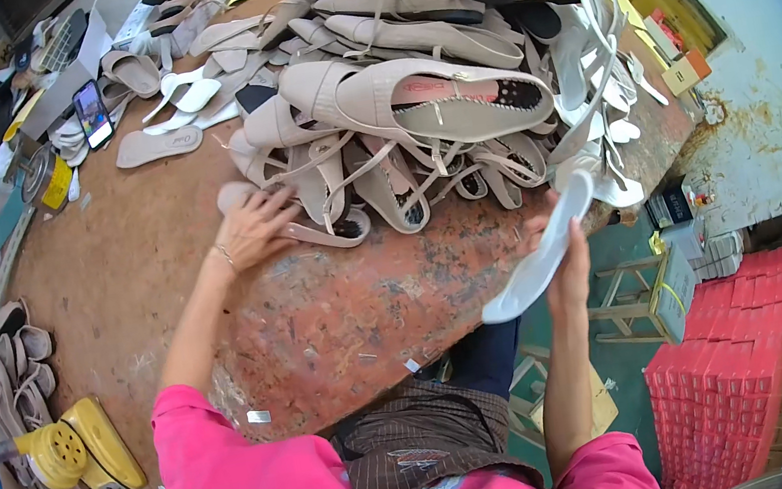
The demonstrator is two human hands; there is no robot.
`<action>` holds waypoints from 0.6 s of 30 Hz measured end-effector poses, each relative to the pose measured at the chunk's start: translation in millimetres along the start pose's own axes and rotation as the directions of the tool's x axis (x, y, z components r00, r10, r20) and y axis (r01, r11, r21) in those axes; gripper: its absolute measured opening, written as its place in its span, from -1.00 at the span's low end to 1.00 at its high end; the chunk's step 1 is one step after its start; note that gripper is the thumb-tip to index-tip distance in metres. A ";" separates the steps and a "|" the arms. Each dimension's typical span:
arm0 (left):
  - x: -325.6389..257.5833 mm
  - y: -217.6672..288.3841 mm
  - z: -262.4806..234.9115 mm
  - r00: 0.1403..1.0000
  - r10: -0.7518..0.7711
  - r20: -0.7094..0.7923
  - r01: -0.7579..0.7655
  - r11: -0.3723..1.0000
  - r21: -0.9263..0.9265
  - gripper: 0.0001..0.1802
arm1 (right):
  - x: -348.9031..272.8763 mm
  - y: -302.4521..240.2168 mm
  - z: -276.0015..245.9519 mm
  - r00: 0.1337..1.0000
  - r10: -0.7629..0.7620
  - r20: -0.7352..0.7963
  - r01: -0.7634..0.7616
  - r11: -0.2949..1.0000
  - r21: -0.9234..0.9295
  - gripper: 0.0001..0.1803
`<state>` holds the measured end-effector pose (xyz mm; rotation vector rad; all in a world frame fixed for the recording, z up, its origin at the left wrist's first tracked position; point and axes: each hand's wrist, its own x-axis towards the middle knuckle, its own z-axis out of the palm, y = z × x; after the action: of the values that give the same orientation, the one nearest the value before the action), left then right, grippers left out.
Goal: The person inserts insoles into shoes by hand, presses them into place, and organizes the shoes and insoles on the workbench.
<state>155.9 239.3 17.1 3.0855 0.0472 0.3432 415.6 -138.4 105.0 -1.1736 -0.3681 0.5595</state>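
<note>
My left hand is over a beige strapped shoe at the near left edge of a heap of shoes. Its fingers curve across the middle of that shoe and hide part of it. In my right hand, off the table's front edge, is a white insole, held tilted between thumb and fingers. A large beige shoe with a pink and dark inside lies on its side on top of the heap, its strap and buckle showing.
White sole pieces hang and lie at the heap's right. A loose beige insole and a phone are at the far left. A yellow tool sits at the near left. Stacked red boxes and a wooden stool stand right.
</note>
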 end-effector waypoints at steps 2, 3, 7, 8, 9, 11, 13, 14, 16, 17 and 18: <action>-19.8 -27.0 -11.1 0.999 0.007 0.041 -0.010 0.997 0.076 -0.39 | 13.7 -31.9 22.6 0.990 -0.126 0.060 0.129 0.990 -0.050 -0.38; -30.5 -34.1 -19.4 0.999 -0.004 0.045 0.000 0.996 0.088 -0.39 | 21.4 -42.4 33.7 0.974 -0.222 0.044 0.226 0.965 -0.135 -0.41; -59.8 -32.6 -18.4 0.911 -0.370 -0.181 0.395 0.910 0.128 -0.49 | 61.4 -63.1 58.1 0.932 -0.353 0.078 0.347 0.814 -0.466 -0.46; -71.2 -26.5 -11.3 0.811 -0.499 -0.305 0.541 0.838 0.069 -0.53 | 71.3 -60.1 69.5 0.937 -0.336 0.100 0.340 0.804 -0.488 -0.47; -62.2 3.6 -21.3 0.770 -0.541 -0.337 0.558 0.828 -0.055 -0.59 | 86.7 -53.8 66.3 0.920 -0.359 0.156 0.381 0.729 -0.570 -0.46; -67.1 53.8 -26.9 0.719 -0.606 -0.339 0.555 0.795 -0.244 -0.60 | 88.4 -49.7 86.3 0.885 -0.458 0.083 0.388 0.626 -0.677 -0.48; -64.1 100.8 -31.3 0.678 -0.680 -0.279 0.505 0.706 -0.496 -0.62 | 80.4 -46.2 87.6 0.863 -0.502 0.050 0.371 0.564 -0.738 -0.49; -61.7 118.9 -29.8 0.663 -0.709 -0.242 0.448 0.634 -0.631 -0.65 | 73.4 -42.2 87.9 0.888 -0.458 0.046 0.382 0.676 -0.630 -0.53; -49.0 152.9 -21.0 0.629 -0.775 0.070 0.293 0.153 -0.944 -0.64 | 36.8 -38.4 99.1 0.947 -0.321 0.013 0.297 0.859 -0.416 -0.61; -36.7 175.0 -35.5 0.644 -0.721 0.256 0.220 -0.146 -0.964 -0.55 | 4.8 -34.7 108.0 0.958 -0.288 0.007 0.275 0.906 -0.322 -0.63; -24.2 195.1 -48.5 0.712 -0.632 0.306 0.095 -0.344 -0.934 -0.50 | -14.6 -11.7 98.3 0.930 -0.367 0.027 0.351 0.864 -0.361 -0.58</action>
<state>126.8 45.2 66.8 1.0810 0.5621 0.5243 352.5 -75.6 150.7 -1.4243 -0.6581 0.1382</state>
